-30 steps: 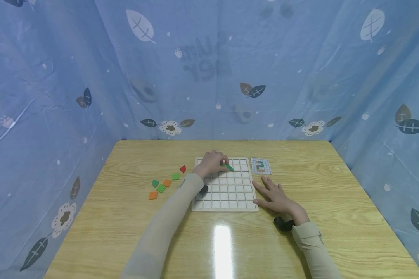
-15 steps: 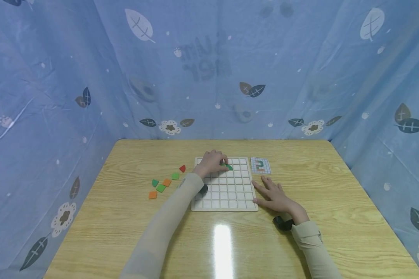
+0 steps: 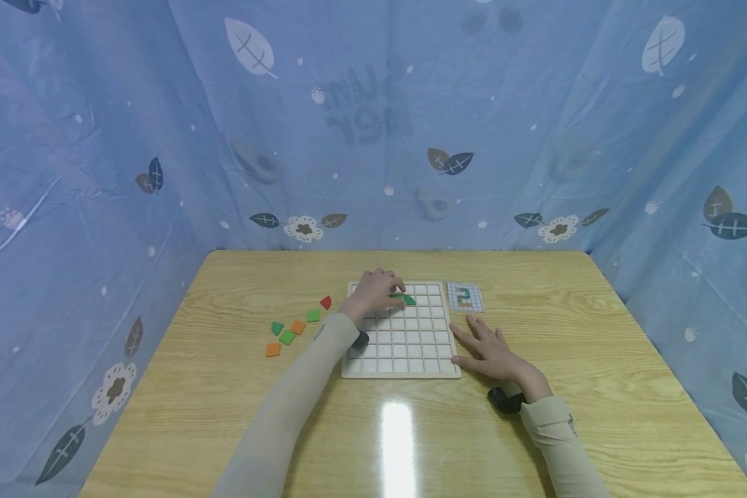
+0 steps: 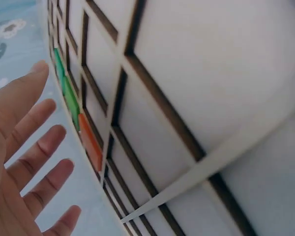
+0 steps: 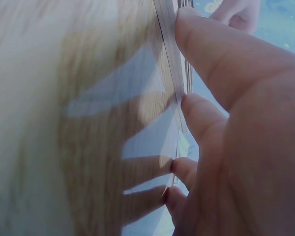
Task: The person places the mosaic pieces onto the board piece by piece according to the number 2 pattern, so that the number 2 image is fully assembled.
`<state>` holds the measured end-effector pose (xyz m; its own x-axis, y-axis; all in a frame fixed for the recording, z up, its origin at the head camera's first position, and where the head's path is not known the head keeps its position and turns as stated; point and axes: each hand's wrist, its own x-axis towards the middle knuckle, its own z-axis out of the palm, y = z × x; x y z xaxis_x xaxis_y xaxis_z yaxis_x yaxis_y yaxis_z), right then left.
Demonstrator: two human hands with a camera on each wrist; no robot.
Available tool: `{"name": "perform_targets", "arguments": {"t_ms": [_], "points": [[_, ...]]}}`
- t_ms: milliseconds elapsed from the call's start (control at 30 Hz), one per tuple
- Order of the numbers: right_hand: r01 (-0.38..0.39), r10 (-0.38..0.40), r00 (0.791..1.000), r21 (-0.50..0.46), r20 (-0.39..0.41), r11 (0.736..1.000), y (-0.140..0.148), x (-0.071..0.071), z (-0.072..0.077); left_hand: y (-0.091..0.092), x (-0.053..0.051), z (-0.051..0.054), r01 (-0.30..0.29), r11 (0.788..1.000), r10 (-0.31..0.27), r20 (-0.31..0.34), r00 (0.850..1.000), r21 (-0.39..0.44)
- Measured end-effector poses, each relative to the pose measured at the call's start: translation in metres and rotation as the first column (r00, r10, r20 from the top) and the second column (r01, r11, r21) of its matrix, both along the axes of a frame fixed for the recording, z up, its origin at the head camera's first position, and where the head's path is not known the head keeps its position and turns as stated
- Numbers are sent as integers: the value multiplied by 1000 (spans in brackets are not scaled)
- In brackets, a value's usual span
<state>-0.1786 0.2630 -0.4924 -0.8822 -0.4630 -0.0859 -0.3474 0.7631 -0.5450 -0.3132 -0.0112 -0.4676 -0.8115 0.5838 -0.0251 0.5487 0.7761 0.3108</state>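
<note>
The white gridded board (image 3: 413,341) lies on the table. My left hand (image 3: 373,294) is over its upper part, fingers parted and holding nothing. In the left wrist view, a teal piece (image 4: 59,66), a green piece (image 4: 71,102) and an orange piece (image 4: 90,142) sit in a row in the board's cells, beside the fingers of my left hand (image 4: 37,152). The head view shows the teal piece (image 3: 409,300) just right of the fingertips; the hand hides the orange one. My right hand (image 3: 493,353) rests with fingers spread, thumb and index finger at the board's right edge.
Left of the board lie loose pieces: a red one (image 3: 326,302), orange ones (image 3: 273,349), a teal one (image 3: 277,328) and green ones (image 3: 313,315). A patterned card (image 3: 465,297) lies right of the board's upper corner. Blue curtains (image 3: 386,124) surround the table (image 3: 211,408).
My left hand has shifted slightly left, and its thumb and index finger have parted, showing more of the green piece. The right hand has stayed in place.
</note>
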Motion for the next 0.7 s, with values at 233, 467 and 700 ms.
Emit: {"name": "perform_targets", "arguments": {"t_ms": [233, 467, 700], "points": [[1, -1, 1000, -12, 2, 1000, 0, 0, 0, -6, 7, 6, 2, 997, -2, 1, 1000, 74], [5, -5, 1000, -5, -6, 1000, 1, 0, -2, -12, 10, 7, -5, 992, 3, 16, 1000, 129], [3, -3, 1000, -6, -9, 1000, 0, 0, -1, -21, 12, 7, -29, 989, 30, -4, 1000, 146]]}}
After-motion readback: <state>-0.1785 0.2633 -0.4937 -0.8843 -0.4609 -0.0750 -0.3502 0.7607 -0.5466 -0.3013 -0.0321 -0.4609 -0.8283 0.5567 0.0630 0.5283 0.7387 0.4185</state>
